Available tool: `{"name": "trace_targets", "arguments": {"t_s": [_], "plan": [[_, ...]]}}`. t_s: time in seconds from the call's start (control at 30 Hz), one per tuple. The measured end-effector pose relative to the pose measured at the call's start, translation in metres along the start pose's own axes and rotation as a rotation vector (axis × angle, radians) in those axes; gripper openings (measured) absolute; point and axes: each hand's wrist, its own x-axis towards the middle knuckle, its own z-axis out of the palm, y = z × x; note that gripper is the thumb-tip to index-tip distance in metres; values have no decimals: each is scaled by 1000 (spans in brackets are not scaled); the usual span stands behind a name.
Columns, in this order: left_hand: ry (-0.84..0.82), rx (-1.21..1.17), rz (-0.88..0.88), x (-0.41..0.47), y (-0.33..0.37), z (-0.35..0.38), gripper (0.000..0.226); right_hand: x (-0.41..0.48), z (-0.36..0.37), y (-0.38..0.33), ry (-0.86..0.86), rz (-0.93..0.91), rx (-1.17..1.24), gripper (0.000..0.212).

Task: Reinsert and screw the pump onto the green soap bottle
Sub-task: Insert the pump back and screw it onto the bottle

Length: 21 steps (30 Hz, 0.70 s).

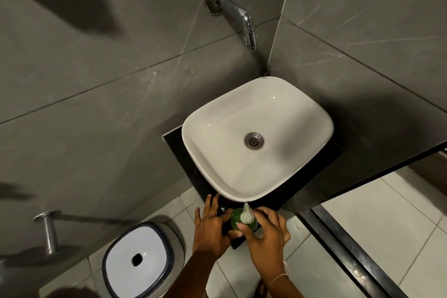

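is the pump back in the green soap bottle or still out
In: the white plastic pump sits atop the green soap bottle, held between left hand and right hand. Whether it's screwed tight, cannot tell.

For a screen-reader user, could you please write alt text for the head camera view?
Two bare hands hold a green soap bottle with its white pump on top: the left hand steadies the bottle while the right hand grips near the pump. The bottle stands on a dark counter beside a white basin under a chrome wall tap.

forearms: bare, unsleeved | right wrist [278, 278]: thin pale thread band
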Motion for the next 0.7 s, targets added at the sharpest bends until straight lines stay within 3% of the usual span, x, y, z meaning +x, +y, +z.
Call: {"name": "trace_targets", "arguments": {"t_s": [0.07,0.2,0.37,0.47,0.7], "plan": [[1,8,2,0,0,1,64,2,1,0,7,49,-38,46],[14,4,-3,-1,2,-1,57,6,10,-7,17,161,-96,62],[1,30,9,0,2,-2,60,-3,2,-1,-23,32,27,45],[-3,22,0,0,3,-2,61,2,4,-5,31,86,69,32],[7,12,0,-1,3,0,60,2,4,-2,-13,56,64,43]]}}
